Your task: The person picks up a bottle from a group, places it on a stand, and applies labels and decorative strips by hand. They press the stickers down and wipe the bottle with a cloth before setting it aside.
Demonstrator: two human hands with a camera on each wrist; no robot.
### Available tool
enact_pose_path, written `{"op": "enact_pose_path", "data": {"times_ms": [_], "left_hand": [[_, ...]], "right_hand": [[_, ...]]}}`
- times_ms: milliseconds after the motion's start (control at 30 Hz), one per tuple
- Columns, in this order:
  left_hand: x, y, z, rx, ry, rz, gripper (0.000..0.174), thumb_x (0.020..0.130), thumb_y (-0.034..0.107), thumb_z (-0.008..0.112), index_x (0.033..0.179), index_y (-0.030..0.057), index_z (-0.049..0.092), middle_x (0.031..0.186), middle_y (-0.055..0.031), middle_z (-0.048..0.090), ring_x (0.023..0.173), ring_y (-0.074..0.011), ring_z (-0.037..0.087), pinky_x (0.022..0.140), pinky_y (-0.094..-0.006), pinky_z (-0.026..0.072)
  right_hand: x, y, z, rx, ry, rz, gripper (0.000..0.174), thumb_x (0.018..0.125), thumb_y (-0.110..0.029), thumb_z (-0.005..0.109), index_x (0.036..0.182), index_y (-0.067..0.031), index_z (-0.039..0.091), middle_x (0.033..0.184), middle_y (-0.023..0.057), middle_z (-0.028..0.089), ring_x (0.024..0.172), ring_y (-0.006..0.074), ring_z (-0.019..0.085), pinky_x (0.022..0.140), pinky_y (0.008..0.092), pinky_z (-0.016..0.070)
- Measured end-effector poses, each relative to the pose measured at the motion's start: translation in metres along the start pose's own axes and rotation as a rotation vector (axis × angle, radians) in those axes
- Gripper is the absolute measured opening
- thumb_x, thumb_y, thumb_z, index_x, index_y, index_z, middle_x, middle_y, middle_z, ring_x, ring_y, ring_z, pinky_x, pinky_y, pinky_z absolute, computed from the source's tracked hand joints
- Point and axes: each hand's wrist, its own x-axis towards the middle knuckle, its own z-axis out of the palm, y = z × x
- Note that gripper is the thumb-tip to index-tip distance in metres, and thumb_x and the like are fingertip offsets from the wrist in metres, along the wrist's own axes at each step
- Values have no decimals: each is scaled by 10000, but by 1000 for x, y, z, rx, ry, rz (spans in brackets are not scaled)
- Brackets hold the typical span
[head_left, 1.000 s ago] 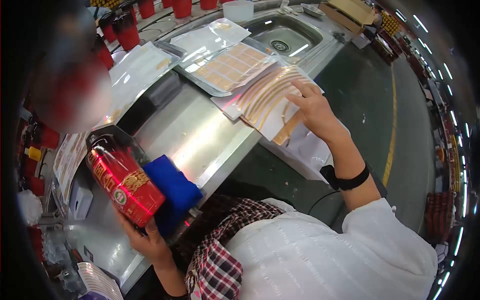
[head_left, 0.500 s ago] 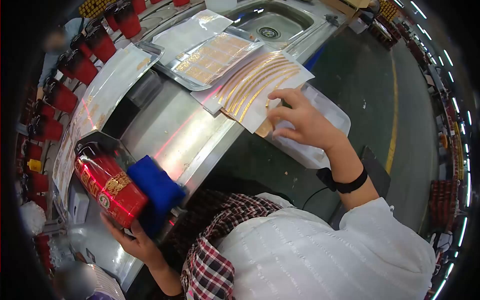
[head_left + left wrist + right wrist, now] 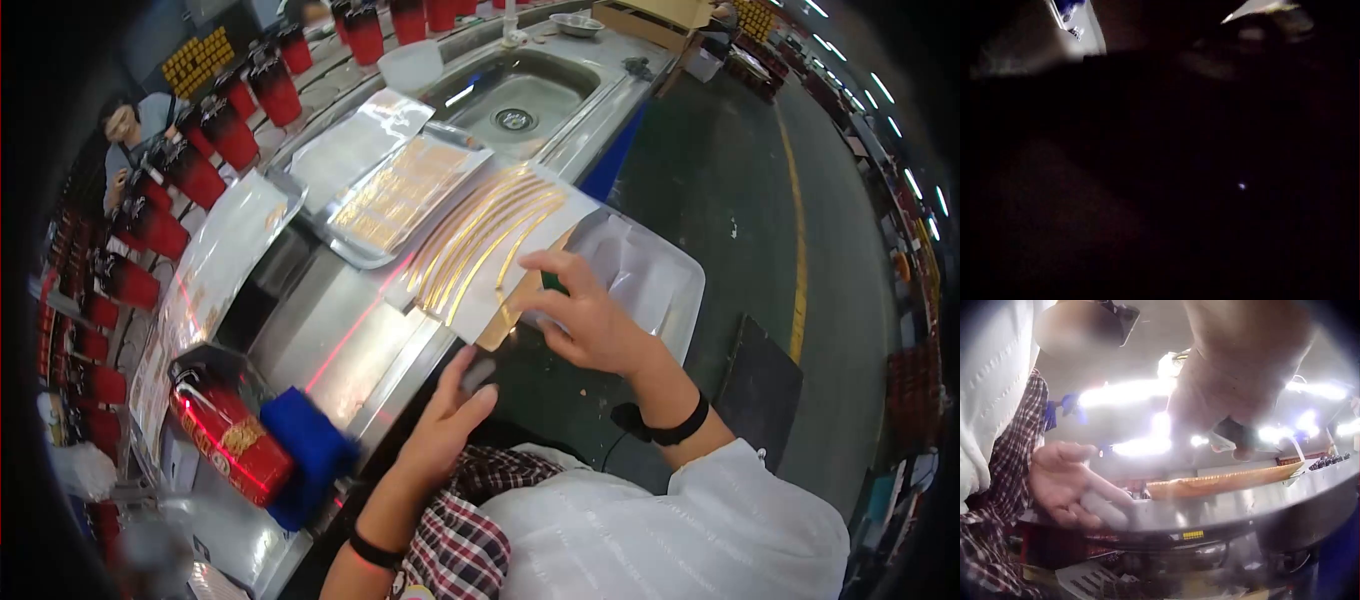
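My right hand (image 3: 595, 320) is over the near edge of a white decal sheet (image 3: 490, 250) with curved gold strips, its fingers bent. The fingertips are beside a loose-looking gold strip (image 3: 501, 275); whether they pinch it I cannot tell. Brown backing (image 3: 497, 325) sticks out under the sheet. My left hand (image 3: 440, 430), fingers extended and thumb apart, is just below the sheet's corner; the right wrist view shows its palm (image 3: 1063, 481). Left of it a red bottle (image 3: 235, 440) with gold markings lies tilted beside a blue cloth (image 3: 305, 445). The left wrist view is nearly black.
A metal tray (image 3: 370, 258) of gold decals lies beyond the sheet, beside a sink (image 3: 530, 85). A white plastic bin (image 3: 680, 300) stands right of the bench edge. Red-and-black vessels (image 3: 225, 130) line the far side, where a person (image 3: 150, 125) sits.
My left hand has let go of the red bottle and moved right, toward the decal sheet. My right hand has drawn back toward the sheet's near edge. The head view has shifted.
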Motion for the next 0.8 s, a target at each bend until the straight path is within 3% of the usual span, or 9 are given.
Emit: {"op": "enact_pose_path", "data": {"times_ms": [67, 133, 167, 300, 400, 533, 633, 733, 800], "left_hand": [[29, -10, 17, -342, 0, -81, 381, 997, 253, 538, 1326, 64, 496, 1258, -98, 587, 1078, -192, 587, 906, -323, 475], [40, -11, 25, -427, 61, -127, 248, 995, 259, 542, 1158, 74, 575, 1110, -92, 650, 951, -182, 625, 802, -301, 497], [39, -11, 27, -401, 100, -102, 169, 993, 252, 543, 1003, 87, 580, 992, -85, 660, 837, -163, 616, 724, -280, 488], [29, -1, 25, -292, 148, -160, 168, 996, 231, 526, 905, 90, 536, 921, -66, 641, 759, -135, 571, 675, -262, 467], [16, 11, 22, -58, 165, -63, 159, 1000, 201, 505, 917, 77, 560, 901, -51, 655, 734, -105, 577, 642, -232, 449], [-6, 45, 8, 694, 205, 305, 156, 967, 121, 514, 866, 17, 572, 817, -107, 643, 721, -175, 604, 628, -313, 463], [-29, 66, -2, 904, 262, 480, 151, 960, 79, 523, 865, -24, 578, 773, -95, 625, 707, -155, 569, 661, -292, 466], [-43, 67, -15, 876, 337, 487, 147, 964, 81, 523, 868, -18, 575, 780, -87, 630, 707, -146, 569, 652, -286, 458], [-42, 57, -25, 719, 302, 362, 170, 978, 142, 524, 959, 5, 622, 815, -49, 646, 721, -120, 571, 651, -259, 455]], "right_hand": [[-7, 4, -4, -10, 42, 19, 404, 698, 52, 636, 1076, -89, 612, 1299, 165, 465, 1190, 375, 455, 1006, 449, 390], [-11, 6, -11, -13, 53, 38, 353, 728, 29, 647, 1063, -81, 627, 1305, 159, 474, 1184, 374, 462, 1003, 448, 392], [-13, 7, -12, -14, 60, 42, 340, 734, 19, 654, 1059, -78, 631, 1306, 156, 476, 1185, 374, 463, 1003, 448, 392], [2, 4, -12, 38, 54, -1, 306, 760, -19, 671, 1061, -68, 647, 1291, 147, 496, 1197, 369, 462, 1000, 452, 398], [23, -4, -7, 57, 39, -62, 295, 778, -86, 696, 1070, -68, 657, 1275, 148, 511, 1182, 366, 471, 978, 451, 413], [46, -17, 3, 110, -63, -112, 331, 804, -214, 709, 1099, -71, 665, 1264, 142, 521, 1163, 362, 488, 955, 455, 439], [61, -33, 14, 101, -187, -160, 328, 827, -248, 700, 1096, -61, 673, 1229, 138, 545, 1156, 356, 495, 941, 452, 453], [70, -38, 22, 162, -289, -136, 316, 879, -246, 658, 1132, -56, 649, 1256, 164, 526, 1183, 362, 482, 1013, 439, 394], [73, -35, 19, 125, -228, -131, 270, 888, -188, 652, 1119, -51, 654, 1240, 152, 535, 1172, 347, 488, 1006, 425, 398]]}}
